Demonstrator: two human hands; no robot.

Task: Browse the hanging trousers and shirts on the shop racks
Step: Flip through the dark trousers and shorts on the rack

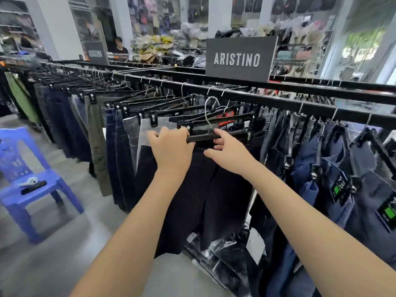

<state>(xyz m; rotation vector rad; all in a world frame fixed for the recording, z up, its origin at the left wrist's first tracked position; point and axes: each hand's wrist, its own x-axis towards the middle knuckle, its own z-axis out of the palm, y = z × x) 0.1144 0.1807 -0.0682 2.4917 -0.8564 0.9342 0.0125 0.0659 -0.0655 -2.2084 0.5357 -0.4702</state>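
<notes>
At centre frame, the left hand point(171, 150) and right hand point(227, 155) both curl around a black plastic clip hanger point(211, 137) carrying dark navy fabric trousers point(192, 200), lifted off the black metal rack rail point(278, 101) crowded with denim. A dark sign point(240, 58) upper right reads "ARISTINO".

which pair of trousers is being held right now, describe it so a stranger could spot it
Start at the grey ARISTINO sign standing on the black metal rack. Just below it, both hands, left hand and right hand, grip one black plastic clip hanger. Its plain black trousers are pulled forward, unlike the blue jeans around them.
</notes>
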